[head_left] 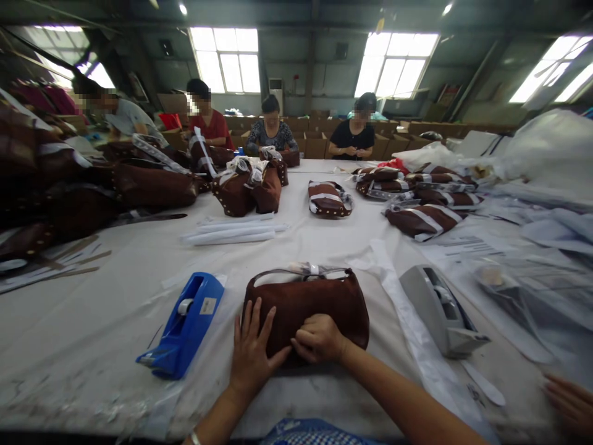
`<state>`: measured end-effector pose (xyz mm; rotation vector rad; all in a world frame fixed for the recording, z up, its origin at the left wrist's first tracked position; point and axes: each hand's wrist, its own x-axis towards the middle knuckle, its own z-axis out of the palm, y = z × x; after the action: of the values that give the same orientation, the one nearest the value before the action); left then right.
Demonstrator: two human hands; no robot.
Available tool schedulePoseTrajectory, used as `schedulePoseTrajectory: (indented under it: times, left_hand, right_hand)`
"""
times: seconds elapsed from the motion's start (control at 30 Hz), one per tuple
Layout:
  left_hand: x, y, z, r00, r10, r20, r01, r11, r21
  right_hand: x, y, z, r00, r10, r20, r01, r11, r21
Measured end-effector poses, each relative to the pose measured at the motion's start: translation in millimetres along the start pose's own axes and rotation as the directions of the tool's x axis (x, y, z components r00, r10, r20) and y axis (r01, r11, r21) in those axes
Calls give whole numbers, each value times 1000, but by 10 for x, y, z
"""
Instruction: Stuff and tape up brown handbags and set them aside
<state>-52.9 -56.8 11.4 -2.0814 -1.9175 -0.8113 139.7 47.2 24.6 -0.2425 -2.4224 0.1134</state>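
My left hand (pixel 252 352) lies spread on the brown handbag (pixel 315 296), near the front edge of the table (pixel 106 315); my right hand (pixel 319 340) is curled against it, any grip hidden. Open tabletop separates it from the blue tape dispenser (pixel 189 330).

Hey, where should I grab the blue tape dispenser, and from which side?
I'd grip the blue tape dispenser by its broad far end, coming from above with the left hand, the nearer one. Its long side walls should suit a grip across, thumb on the labelled side facing the brown bag. Its narrower near end looks harder to hold.
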Motion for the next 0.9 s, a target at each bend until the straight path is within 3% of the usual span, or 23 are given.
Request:
schedulePoseTrajectory:
  times: [0.1,0.2,0.3,0.5,0.57,0.67,0.7,0.77,0.83,0.9]
  left_hand:
    - [-64,-23,-3,989,-144,33,146,985,-91]
    - [-97,-128,-16,986,-119,121,140,972,-189]
    - [-148,-243,-2,985,-97,140,131,956,-262]
    - [-168,-249,20,968,-189,163,232,923,-307]
    - [-146,-227,-6,956,-214,199,269,911,-313]
    - [-122,-211,-43,939,-246,239,315,895,-316]
    - [-119,-210,-48,936,-252,244,323,891,-318]
    - [-121,-214,-47,936,-254,243,324,891,-318]
    - [-127,-225,-30,945,-229,233,297,899,-323]
    - [-134,-243,-6,954,-207,218,272,903,-333]
  right_hand:
    - [37,-22,-53,999,45,24,-46,998,52]
    - [57,-21,-91,990,131,55,-139,975,174]
    - [75,14,-114,962,259,83,-272,901,339]
    - [308,-38,-315,905,414,94,-411,800,436]
    - [434,-184,-466,895,425,135,-428,730,534]
    - [556,-414,-571,924,257,283,-377,497,782]
    - [569,-455,-532,920,212,330,-390,405,827]
    - [559,-459,-337,877,253,409,-473,298,829]
    - [531,-384,-76,808,392,440,-557,266,787]
    - [524,-308,111,781,454,430,-582,278,764]
